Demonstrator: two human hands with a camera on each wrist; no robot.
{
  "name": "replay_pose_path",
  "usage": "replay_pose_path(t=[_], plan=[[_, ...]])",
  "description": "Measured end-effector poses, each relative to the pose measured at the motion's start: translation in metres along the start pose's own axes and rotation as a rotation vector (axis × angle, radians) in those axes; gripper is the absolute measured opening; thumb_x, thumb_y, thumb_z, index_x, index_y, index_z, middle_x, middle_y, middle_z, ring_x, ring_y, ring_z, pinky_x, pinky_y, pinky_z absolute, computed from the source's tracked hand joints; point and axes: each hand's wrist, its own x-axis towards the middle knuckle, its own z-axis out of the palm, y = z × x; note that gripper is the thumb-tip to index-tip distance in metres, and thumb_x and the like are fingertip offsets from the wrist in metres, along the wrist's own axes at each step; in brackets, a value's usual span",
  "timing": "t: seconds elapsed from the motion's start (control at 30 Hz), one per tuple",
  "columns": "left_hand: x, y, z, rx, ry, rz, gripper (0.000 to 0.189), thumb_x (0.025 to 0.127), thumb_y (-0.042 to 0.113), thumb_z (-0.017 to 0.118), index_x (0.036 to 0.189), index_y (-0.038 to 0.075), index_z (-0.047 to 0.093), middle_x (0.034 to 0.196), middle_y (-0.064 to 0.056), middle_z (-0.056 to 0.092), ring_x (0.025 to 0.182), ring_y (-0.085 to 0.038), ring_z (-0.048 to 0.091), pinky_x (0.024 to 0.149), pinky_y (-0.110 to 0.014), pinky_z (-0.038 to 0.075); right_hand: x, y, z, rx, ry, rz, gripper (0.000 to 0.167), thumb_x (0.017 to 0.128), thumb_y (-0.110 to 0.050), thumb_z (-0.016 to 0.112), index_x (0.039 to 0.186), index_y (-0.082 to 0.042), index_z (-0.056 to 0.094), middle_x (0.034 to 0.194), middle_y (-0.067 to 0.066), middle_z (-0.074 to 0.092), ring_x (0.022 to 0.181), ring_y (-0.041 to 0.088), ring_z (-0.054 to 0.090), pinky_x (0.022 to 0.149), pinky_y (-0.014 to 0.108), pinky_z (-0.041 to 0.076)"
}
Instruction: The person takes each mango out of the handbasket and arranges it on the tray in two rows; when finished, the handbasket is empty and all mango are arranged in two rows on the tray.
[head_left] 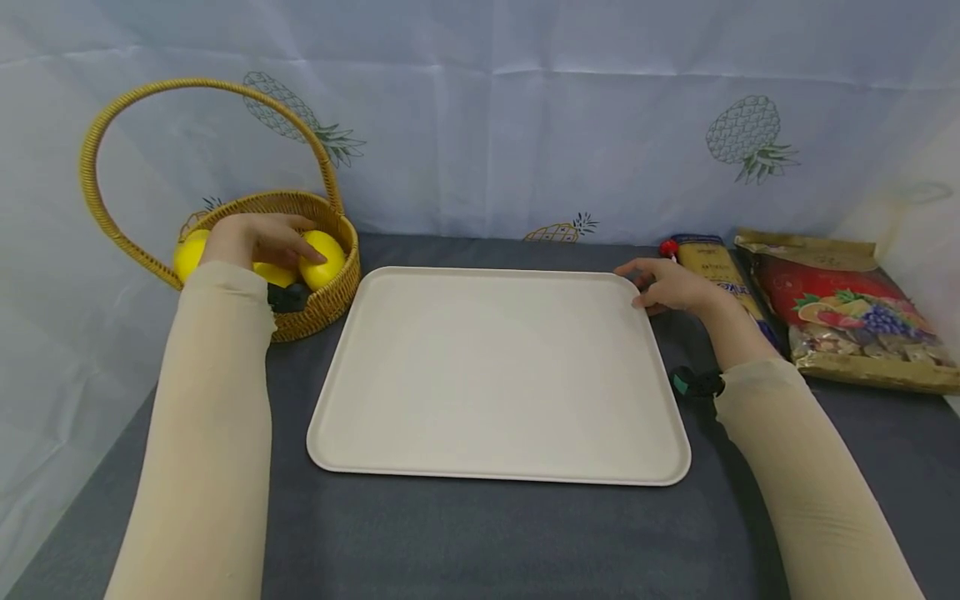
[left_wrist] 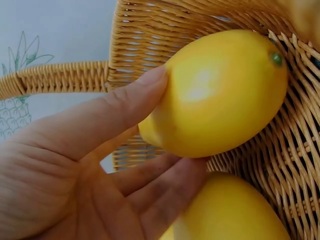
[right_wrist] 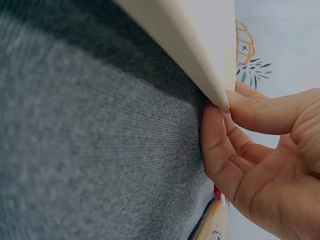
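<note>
At the left stands a woven wicker basket (head_left: 341, 292) with a tall hooped handle and several yellow lemons inside. My left hand (head_left: 258, 237) reaches over its rim and grips a lemon (left_wrist: 225, 95), thumb on one side and fingers curled beneath. Another lemon (left_wrist: 235, 210) lies just below those fingers. A pale rectangular tray (head_left: 495, 375) rests on the dark cloth in the middle. At its far right corner my right hand (head_left: 671, 287) pinches the edge, with the thumb above and fingers under, as the right wrist view shows.
Right of the tray lie a blue and yellow packet (head_left: 716, 267), a small red item (head_left: 668, 248) and a red and gold bag (head_left: 855, 308) with fruit pictures. A pale curtain (head_left: 465, 150) printed with pineapples hangs behind the dark tablecloth (head_left: 480, 533).
</note>
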Motion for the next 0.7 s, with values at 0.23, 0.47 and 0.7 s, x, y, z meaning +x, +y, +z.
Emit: replay_pose_path(t=[0.23,0.47,0.7], plan=[[0.006,-0.003,0.0,-0.007,-0.08,0.029,0.103,0.099,0.032,0.06,0.155,0.019,-0.025,0.164,-0.028,-0.006,0.149,-0.048,0.021,0.12,-0.056,0.032,-0.001,-0.001,0.0,0.01,0.002,0.005,0.059,0.096,-0.002,0.058,0.15,-0.003,0.035,0.122,0.026,0.049,0.098,0.026,0.063,0.092,0.047,0.059],[0.012,-0.003,0.004,-0.012,-0.121,0.045,0.106,0.097,0.03,0.063,0.155,0.022,-0.025,0.161,-0.03,-0.001,0.147,-0.051,0.022,0.119,-0.055,0.035,-0.001,-0.001,0.001,0.018,0.003,-0.006,0.059,0.096,0.0,0.056,0.15,-0.002,0.034,0.122,0.027,0.049,0.097,0.025,0.063,0.091,0.047,0.059],[0.01,-0.003,0.008,-0.02,-0.085,0.058,0.105,0.095,0.026,0.066,0.158,0.019,-0.018,0.156,-0.028,0.008,0.139,-0.048,0.037,0.107,-0.044,0.05,-0.001,-0.001,0.001,0.011,0.0,0.002,0.059,0.096,-0.001,0.056,0.151,-0.003,0.034,0.127,0.028,0.049,0.101,0.026,0.064,0.094,0.048,0.058]])
